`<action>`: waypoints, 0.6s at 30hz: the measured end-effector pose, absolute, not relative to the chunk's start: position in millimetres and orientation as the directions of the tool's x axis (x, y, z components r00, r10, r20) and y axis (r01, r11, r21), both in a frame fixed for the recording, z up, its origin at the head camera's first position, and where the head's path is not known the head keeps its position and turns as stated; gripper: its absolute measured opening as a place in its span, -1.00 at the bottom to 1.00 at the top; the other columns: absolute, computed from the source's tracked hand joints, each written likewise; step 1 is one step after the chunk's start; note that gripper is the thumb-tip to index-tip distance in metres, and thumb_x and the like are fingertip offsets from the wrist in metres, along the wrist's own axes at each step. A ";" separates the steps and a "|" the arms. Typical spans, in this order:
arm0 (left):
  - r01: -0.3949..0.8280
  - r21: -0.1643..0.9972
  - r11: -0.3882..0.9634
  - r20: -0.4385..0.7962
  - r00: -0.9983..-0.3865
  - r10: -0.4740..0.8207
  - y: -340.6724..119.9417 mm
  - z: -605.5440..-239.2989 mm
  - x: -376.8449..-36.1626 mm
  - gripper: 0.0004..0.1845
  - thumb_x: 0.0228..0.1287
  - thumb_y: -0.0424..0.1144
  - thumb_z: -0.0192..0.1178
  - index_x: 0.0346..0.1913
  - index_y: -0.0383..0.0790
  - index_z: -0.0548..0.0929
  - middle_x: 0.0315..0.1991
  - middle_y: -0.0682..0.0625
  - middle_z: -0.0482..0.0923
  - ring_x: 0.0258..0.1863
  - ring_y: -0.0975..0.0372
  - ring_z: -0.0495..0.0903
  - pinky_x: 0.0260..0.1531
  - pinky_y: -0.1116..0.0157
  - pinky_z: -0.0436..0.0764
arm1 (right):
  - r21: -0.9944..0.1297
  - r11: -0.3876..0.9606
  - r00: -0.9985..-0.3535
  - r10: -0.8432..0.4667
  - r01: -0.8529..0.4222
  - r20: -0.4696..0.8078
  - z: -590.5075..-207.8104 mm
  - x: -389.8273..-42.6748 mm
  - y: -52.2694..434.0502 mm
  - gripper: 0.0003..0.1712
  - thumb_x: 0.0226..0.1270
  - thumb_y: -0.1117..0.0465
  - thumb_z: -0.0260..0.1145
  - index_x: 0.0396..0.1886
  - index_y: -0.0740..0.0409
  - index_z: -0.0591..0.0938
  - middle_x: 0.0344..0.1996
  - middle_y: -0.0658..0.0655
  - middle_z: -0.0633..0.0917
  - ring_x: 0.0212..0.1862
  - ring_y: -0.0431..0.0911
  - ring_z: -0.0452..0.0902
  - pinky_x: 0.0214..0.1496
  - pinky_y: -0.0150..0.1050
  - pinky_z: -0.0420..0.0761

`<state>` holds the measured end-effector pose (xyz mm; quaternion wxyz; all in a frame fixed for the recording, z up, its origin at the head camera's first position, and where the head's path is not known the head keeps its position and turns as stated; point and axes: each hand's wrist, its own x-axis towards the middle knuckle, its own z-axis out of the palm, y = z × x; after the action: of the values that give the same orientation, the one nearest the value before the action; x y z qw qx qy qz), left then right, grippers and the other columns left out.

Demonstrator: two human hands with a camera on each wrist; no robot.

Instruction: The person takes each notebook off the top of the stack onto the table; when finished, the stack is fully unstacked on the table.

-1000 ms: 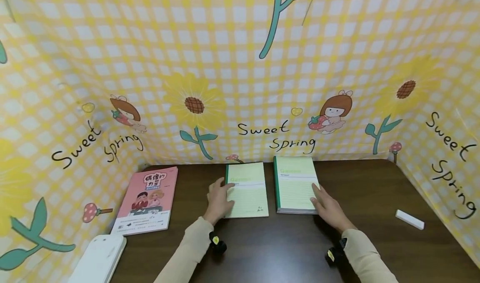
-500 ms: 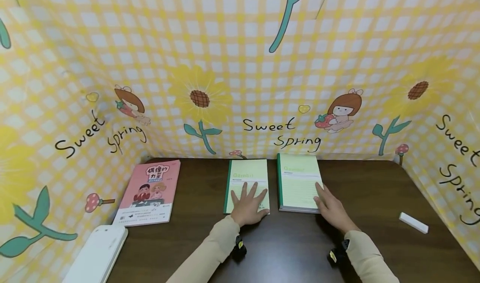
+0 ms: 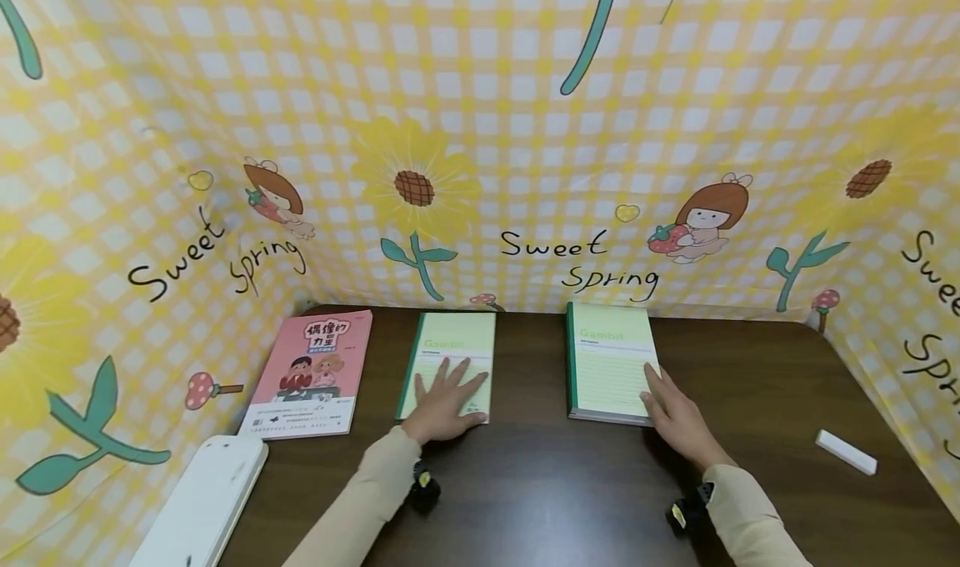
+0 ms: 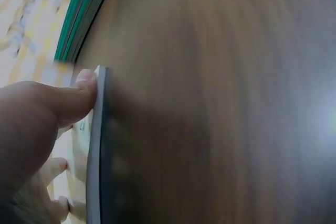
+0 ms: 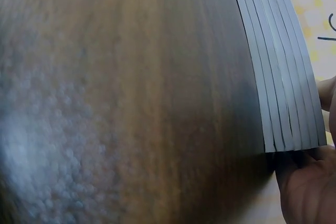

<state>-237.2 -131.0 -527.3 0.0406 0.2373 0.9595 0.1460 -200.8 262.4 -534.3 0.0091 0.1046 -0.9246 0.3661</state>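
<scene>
Left hand (image 3: 444, 407) is lying spread flat on the thin Gambit notebook (image 3: 457, 338), gripping nothing; right hand (image 3: 684, 423) is touching the right side of the Gambit notebook stack (image 3: 611, 371), fingers fairly straight. They're sitting apart toward the wooden table's (image 3: 555, 484) back. I'm guessing the single's light and bendy, the stack heavier, slide-prone, so I'm favoring spine plus opposite edge.

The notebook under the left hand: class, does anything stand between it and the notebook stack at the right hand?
Nothing visible does: between the notebook under the left hand and the notebook stack, only tabletop shows.
</scene>
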 end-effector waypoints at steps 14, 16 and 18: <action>0.389 0.355 0.850 0.014 -0.912 0.411 -195.8 -527.4 -239.2 -0.29 0.12 0.11 0.17 0.34 0.04 0.24 0.40 -0.15 -0.05 0.35 -0.18 -0.22 -0.01 -0.40 -0.28 | -0.663 0.719 -0.978 -0.183 -0.206 0.105 -532.5 -201.6 263.5 -0.34 0.42 0.00 -0.08 0.41 0.11 0.02 0.36 0.36 -0.01 0.32 0.31 -0.09 0.15 0.30 0.06; 0.387 0.363 0.848 0.008 -0.911 0.412 -195.9 -526.9 -238.8 -0.29 0.12 0.10 0.17 0.34 0.04 0.24 0.40 -0.15 -0.05 0.35 -0.18 -0.22 0.00 -0.39 -0.29 | -0.665 0.718 -0.978 -0.183 -0.205 0.104 -533.8 -201.7 263.6 -0.34 0.42 -0.01 -0.08 0.41 0.11 0.02 0.36 0.36 0.00 0.33 0.31 -0.10 0.15 0.30 0.05; 0.377 0.371 0.849 -0.001 -0.914 0.406 -196.5 -527.2 -237.9 -0.29 0.12 0.10 0.17 0.34 0.05 0.23 0.40 -0.16 -0.07 0.35 -0.17 -0.24 0.01 -0.38 -0.31 | -0.668 0.715 -0.977 -0.186 -0.208 0.105 -535.6 -202.2 262.9 -0.34 0.42 0.00 -0.08 0.41 0.11 0.02 0.36 0.36 0.00 0.33 0.30 -0.11 0.15 0.30 0.05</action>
<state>-237.9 -196.5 -527.2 0.0398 0.2037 0.9606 0.1847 -202.2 262.9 -535.6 0.0153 0.1062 -0.9259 0.3622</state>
